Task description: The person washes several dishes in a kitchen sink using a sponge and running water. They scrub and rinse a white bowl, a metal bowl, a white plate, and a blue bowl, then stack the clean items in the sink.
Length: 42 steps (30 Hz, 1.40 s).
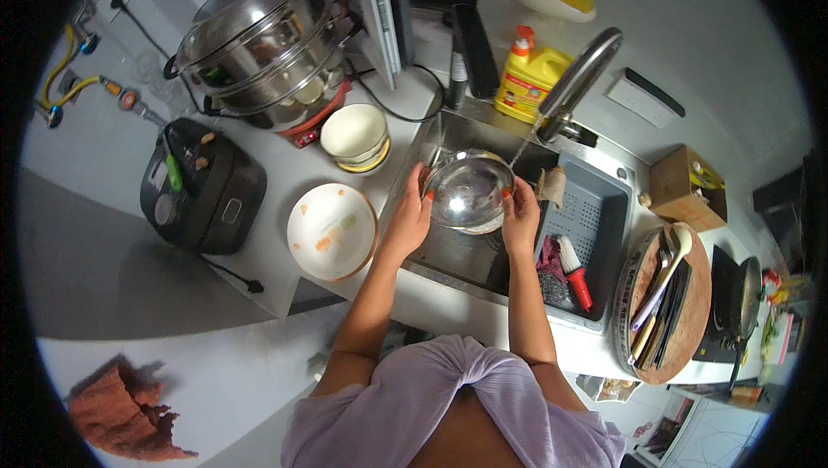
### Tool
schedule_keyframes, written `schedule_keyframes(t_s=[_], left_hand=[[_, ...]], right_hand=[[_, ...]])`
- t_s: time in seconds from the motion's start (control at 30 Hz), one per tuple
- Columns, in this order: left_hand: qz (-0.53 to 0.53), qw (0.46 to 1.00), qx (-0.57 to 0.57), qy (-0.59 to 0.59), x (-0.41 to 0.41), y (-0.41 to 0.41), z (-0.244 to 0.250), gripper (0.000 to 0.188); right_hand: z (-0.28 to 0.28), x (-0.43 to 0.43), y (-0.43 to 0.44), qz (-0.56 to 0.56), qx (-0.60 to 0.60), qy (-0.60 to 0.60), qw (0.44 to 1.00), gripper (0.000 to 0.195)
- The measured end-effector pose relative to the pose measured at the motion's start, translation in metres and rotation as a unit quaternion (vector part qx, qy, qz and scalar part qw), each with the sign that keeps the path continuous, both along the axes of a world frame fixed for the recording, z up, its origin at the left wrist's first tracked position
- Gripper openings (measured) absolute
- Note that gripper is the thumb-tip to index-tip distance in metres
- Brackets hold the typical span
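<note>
Both my hands hold a shiny stainless-steel bowl point(469, 193) by its opposite sides, above the sink basin point(446, 258). My left hand point(409, 219) grips its left rim, and my right hand point(521, 215) grips the right one. Part of a pale dish point(484, 227) shows beneath the bowl; how the two touch is hidden. From the curved faucet point(582, 76) a thin stream of water point(522, 148) falls just behind the bowl's right edge. A white patterned bowl point(332, 232) stands on the counter left of my left hand.
A grey perforated drain basket point(592, 209) sits right of my hands, holding a red-handled brush point(576, 274) and scrubbers point(552, 274). Stacked bowls point(354, 135), a steamer pot point(265, 47) and a black rice cooker point(204, 190) stand left. Knives lie on a round cutting board point(692, 332) at right.
</note>
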<state>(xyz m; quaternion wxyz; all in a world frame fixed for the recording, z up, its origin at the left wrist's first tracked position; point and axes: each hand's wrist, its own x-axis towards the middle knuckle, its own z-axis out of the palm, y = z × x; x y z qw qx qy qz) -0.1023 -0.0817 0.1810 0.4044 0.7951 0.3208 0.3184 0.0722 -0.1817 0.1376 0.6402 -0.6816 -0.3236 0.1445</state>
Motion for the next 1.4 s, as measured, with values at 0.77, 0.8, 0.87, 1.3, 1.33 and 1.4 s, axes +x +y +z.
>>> schedule_keyframes(t_s=[0.77,0.8,0.87,1.3,1.33,1.4], left_hand=[[0.347,0.916,0.044,0.195,-0.153,0.017,0.009,0.027],[0.364,0.907,0.047,0.208,-0.158,0.016,0.01,0.024],[0.381,0.893,0.041,0.237,-0.166,0.015,0.011,0.024],[0.458,0.837,-0.002,0.299,-0.191,0.021,-0.019,0.025],[0.457,0.838,0.002,0.3,-0.191,0.021,-0.02,0.025],[0.454,0.839,0.009,0.301,-0.189,0.022,-0.02,0.025]], right_hand=[[0.057,-0.125,0.076,0.208,-0.164,-0.216,0.94,0.018],[0.058,-0.132,0.08,0.218,-0.147,-0.219,0.94,0.016],[0.054,-0.142,0.088,0.241,-0.148,-0.231,0.931,0.016],[0.023,-0.169,0.107,0.283,-0.189,-0.304,0.89,0.02],[0.022,-0.168,0.107,0.282,-0.19,-0.309,0.888,0.021],[0.02,-0.168,0.108,0.282,-0.192,-0.315,0.886,0.021]])
